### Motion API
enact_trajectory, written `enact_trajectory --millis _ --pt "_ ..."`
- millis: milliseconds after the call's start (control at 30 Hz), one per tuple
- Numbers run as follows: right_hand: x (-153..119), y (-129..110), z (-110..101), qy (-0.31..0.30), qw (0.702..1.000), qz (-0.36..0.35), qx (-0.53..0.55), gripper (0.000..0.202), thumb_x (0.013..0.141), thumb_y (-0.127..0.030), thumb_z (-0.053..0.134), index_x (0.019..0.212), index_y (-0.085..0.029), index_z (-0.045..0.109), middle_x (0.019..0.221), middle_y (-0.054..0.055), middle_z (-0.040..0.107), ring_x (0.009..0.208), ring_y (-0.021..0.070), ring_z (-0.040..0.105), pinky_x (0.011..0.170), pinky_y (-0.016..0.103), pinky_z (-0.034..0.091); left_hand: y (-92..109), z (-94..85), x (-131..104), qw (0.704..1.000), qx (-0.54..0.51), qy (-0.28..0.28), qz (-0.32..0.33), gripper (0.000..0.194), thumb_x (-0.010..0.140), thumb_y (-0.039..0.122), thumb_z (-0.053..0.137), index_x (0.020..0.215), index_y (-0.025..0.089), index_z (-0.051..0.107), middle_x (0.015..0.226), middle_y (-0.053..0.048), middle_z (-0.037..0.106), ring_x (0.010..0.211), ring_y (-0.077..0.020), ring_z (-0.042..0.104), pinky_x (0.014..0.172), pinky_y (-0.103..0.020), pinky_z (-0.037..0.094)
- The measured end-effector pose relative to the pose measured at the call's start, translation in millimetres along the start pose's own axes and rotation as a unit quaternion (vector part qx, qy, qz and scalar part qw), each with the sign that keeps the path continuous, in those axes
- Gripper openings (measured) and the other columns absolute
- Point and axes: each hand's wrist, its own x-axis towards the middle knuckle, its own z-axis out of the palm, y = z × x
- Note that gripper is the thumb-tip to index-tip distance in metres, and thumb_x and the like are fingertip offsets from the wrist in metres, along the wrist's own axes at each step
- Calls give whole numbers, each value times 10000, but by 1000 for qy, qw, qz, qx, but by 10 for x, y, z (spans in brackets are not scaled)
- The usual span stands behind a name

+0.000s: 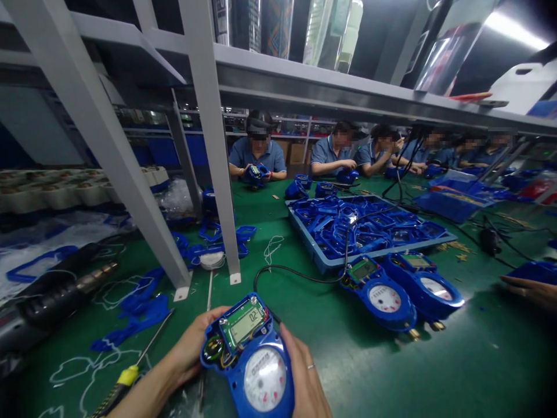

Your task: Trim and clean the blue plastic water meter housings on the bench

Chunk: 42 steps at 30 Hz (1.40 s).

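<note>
- The screwdriver point(127, 376) lay on the green tabletop point(348, 360), left of the left forearm, its tip angled toward the far edge
- The left hand point(191, 345) came in from the lower left, wrist low, fingers partly closed on the meter's upper left side; its fingertips were hidden behind the casing
- The meter point(261, 371) was held tilted, face up, above the tabletop toward its near edge, which was out of view; its dial, display and wiring were exposed, so the step in hand looked like handling or checking the open unit
- The right hand point(307, 371) was partly closed along the meter's right side, fingers pointing away; a free-handed move would call for the left to steady it alone
- The tray point(322, 266) of blue frames sat farther off, two other meters point(385, 297) just beside its near edge
</note>
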Motion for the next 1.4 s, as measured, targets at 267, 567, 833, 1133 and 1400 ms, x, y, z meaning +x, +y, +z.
enact_trajectory --millis 267,567,833,1133,1400 --pt "129 -96 15 3 996 70 55 1076 251 -121 814 1240 -215 399 1156 89 494 1065 298 521 913 385 471 -16 -320 48 975 121 162 97 298 749 327 609 968 144 523 854 -77 641 752 -206 611 652 -303 493" --pt "125 -79 53 25 997 53 56 1147 261 -235 838 1290 -231 332 1166 67 518 1062 282 538 896 362 483 186 -37 -639 635 546 166 520 141 812 213 542 939 266 576 1088 -22 511 1012 -212 470 896 -360 321" --pt "172 -113 54 50 998 32 27 1251 254 -452 845 1329 -207 253 1122 115 567 979 322 568 824 410 495 334 512 -607 418 768 21 485 184 760 189 502 758 198 686 1337 -106 451 1277 -280 334 1078 -444 0" --pt "263 -142 60 70 998 -5 8 1218 299 -485 830 1329 -207 243 1100 105 587 945 313 578 809 417 480 426 784 -458 362 827 -30 430 339 605 43 417 744 111 718 1260 -188 456 1226 -367 388 1017 -628 197" --pt "280 -32 59 66 998 -14 8 797 602 -232 639 1322 -219 298 1092 76 595 978 271 582 825 401 465 416 809 -414 329 817 -28 473 286 698 63 413 663 131 689 1127 -160 603 1102 -353 527 941 -604 320"
